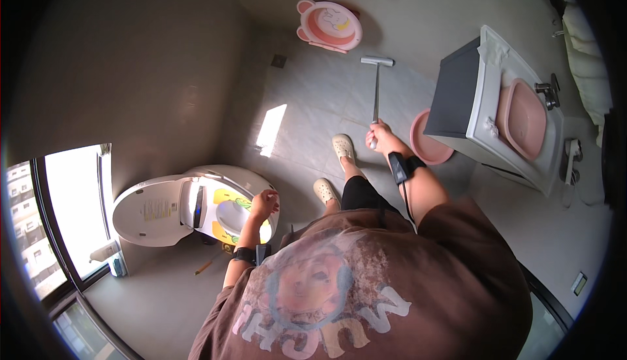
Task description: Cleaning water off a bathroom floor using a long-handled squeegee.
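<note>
In my right hand (pixel 377 134) is the grip of a T-shaped squeegee (pixel 376 92) with a thin metal handle. The fingers wrap round the grip's lower end. Its wide silver head points away from me, over the grey tiled floor (pixel 313 92). My left hand (pixel 264 202) hovers above the right side of a toilet (pixel 261 180), holding nothing, its fingers loosely bent and a little apart. The toilet's white lid (pixel 147 210) is up, and a yellow-and-green patterned child's seat (pixel 228 198) lies on the bowl.
At right stands a dark-sided washstand (pixel 454 92) with a pink basin (pixel 526 118) in its sink. Another pink basin (pixel 428 144) rests on the floor beside it. A pink bear-eared basin (pixel 331 25) is by the far wall. A floor drain (pixel 279 61) lies ahead; a window (pixel 72 210) is left.
</note>
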Demonstrator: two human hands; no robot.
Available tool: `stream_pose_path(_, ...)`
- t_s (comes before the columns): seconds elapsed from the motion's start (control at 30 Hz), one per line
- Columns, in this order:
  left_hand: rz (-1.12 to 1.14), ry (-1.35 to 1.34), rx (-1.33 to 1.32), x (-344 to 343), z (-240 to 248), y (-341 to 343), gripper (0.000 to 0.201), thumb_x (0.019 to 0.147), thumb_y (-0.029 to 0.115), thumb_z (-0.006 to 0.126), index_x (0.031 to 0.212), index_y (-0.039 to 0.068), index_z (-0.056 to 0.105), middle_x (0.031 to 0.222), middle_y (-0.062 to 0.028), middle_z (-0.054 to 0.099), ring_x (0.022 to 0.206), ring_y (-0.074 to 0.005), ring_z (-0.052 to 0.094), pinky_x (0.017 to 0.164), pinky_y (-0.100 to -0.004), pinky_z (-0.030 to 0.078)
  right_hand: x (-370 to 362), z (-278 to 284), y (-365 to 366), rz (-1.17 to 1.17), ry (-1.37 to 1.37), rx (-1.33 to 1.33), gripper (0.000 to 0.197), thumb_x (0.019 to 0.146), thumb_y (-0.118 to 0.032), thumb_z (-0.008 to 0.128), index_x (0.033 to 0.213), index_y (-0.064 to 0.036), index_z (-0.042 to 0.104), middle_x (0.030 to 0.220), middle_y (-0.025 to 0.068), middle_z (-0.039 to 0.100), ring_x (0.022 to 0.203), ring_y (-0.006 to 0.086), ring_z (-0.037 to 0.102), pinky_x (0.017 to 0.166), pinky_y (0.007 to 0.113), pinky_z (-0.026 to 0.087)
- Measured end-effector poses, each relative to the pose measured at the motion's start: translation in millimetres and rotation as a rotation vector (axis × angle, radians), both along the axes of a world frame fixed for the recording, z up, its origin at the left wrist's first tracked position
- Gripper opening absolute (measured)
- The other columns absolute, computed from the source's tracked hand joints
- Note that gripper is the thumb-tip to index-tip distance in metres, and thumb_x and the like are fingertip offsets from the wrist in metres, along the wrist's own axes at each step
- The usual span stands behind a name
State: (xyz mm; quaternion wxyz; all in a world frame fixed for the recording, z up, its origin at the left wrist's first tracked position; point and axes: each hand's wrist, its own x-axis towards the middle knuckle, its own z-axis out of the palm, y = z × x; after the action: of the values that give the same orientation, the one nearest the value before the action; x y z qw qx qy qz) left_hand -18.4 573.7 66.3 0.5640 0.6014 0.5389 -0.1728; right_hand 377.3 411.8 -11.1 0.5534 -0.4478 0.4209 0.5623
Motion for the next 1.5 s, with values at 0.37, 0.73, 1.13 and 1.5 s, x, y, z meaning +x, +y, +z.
stream_pose_path(0.37, -0.012, 0.043, -0.019, -26.7, 3.2, 5.1, 0.023, 0.086, 0.014, 0.048, 0.103, 0.002, 0.056, 0.067, -0.0091, 0.061, 0.054, -0.0138, 0.06, 0.049, -0.0248, 0.048, -60.2, 22.1, -167.2, -0.032, 0.023, -0.137, 0.015, 0.083, -0.018, 0.056, 0.087, -0.0292, 0.047, 0.059, 0.0007, 0.041, 0.04, 0.0081, 0.032, 0.035, 0.023, 0.028)
stream_pose_path(0.73, -0.075, 0.057, 0.075, -18.1, -0.1, 24.0, 0.023, 0.086, 0.014, 0.049, 0.103, 0.002, 0.056, 0.067, -0.0097, 0.062, 0.054, -0.0139, 0.06, 0.048, -0.0243, 0.048, -62.9, 12.9, -185.4, -0.135, 0.034, -0.038, 0.011, 0.085, -0.021, 0.054, 0.083, -0.0259, 0.044, 0.059, -0.0011, 0.04, 0.042, 0.0055, 0.034, 0.037, 0.021, 0.028)
stream_pose_path(1.13, -0.199, 0.019, 0.078, -10.2, -2.7, 31.6, 0.023, 0.085, 0.013, 0.048, 0.102, -0.001, 0.055, 0.066, -0.0109, 0.061, 0.052, -0.0143, 0.06, 0.048, -0.0256, 0.049, -43.1, 6.3, -218.3, -0.224, 0.056, -0.025, 0.019, 0.086, -0.024, 0.054, 0.077, -0.0201, 0.037, 0.058, -0.0032, 0.037, 0.044, 0.0051, 0.036, 0.038, 0.02, 0.031)
stream_pose_path(1.5, -0.275, 0.007, 0.125, 12.4, 9.4, 41.1, 0.024, 0.085, 0.013, 0.048, 0.104, 0.0, 0.055, 0.066, -0.0098, 0.061, 0.052, -0.0139, 0.059, 0.05, -0.0256, 0.048, 22.7, 15.1, -212.7, -0.191, 0.118, -0.004, 0.019, 0.085, -0.022, 0.053, 0.078, -0.015, 0.036, 0.058, -0.0019, 0.039, 0.043, 0.006, 0.038, 0.038, 0.021, 0.032)
